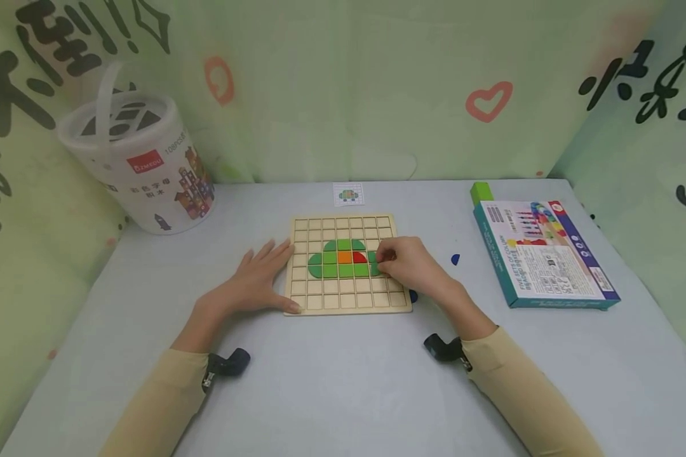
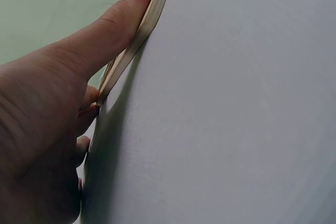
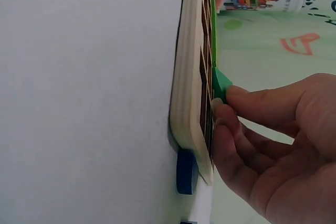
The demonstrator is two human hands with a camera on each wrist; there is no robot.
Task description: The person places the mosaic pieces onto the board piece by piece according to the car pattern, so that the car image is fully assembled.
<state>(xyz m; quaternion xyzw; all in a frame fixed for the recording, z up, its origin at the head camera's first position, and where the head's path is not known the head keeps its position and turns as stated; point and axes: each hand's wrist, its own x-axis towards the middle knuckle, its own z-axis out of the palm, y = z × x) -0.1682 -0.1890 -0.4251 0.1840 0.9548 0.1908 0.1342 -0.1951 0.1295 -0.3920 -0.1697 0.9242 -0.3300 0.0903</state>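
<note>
A wooden grid board (image 1: 343, 304) lies on the table, with light green squares (image 1: 345, 270), dark green rounded pieces (image 1: 315, 265), an orange square (image 1: 344, 257) and a red piece (image 1: 359, 257) set in its cells. My left hand (image 1: 260, 279) rests along the board's left side, fingers spread and thumb on the near left corner. Over the right end of the coloured shape, my right hand (image 1: 408, 263) pinches a dark green piece (image 3: 221, 83) between thumb and index finger. In the right wrist view that piece stands tilted at the board's surface, its lower part hidden by fingertips.
Behind the board lies a small pattern card (image 1: 349, 195). One blue piece (image 1: 455, 259) lies to the right, another blue piece (image 3: 186, 171) against the board's edge. A flat box (image 1: 554, 254) and a green block (image 1: 481, 192) are at right; a white bucket (image 1: 154, 171) stands back left.
</note>
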